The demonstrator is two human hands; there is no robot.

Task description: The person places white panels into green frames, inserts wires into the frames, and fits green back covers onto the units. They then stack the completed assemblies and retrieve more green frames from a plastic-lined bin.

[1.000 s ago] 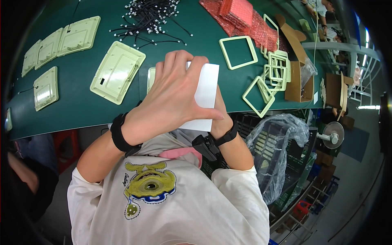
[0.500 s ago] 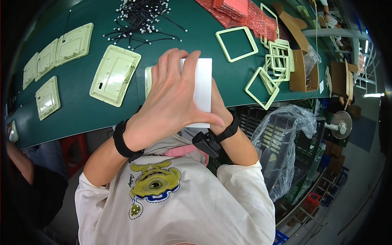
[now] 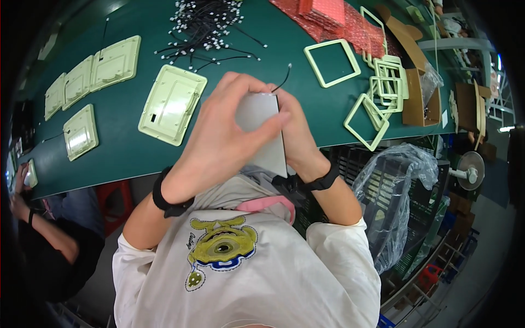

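- Left grip clamped on flat grey panel: thumb laid across the face, tip at approx the R edge; fingers bent round the L & far edges.
- Right grip grasping same panel from the R; palm alongside R edge, most fingers hidden behind it, so we can't tell their exact pos.
- Panel pos: btwn our two hands, in front of our shirt, over near edge of green worktop, visible face toward us.
- Short black lead w/ white plug sticks out past panel's far edge, by R fingertips. We can't see where it joins.
- We've a black wristband on each wrist.
- Ahead of us, far side: heap of black cables w/ white plugs.
- Large pale-green shell lies just L of our left hand, ribbed side up. Further L, row of three shells; single shell nearer us.
- R side: lone pale-green frame, red bubble wrap beyond it, jumbled frame pile next to open cardboard box w/ clear plastic inside.
- Below worktop, R: clear plastic sheet over dark gear; white fan well apart.
- Far L: co-worker in black top, hands near worktop edge.
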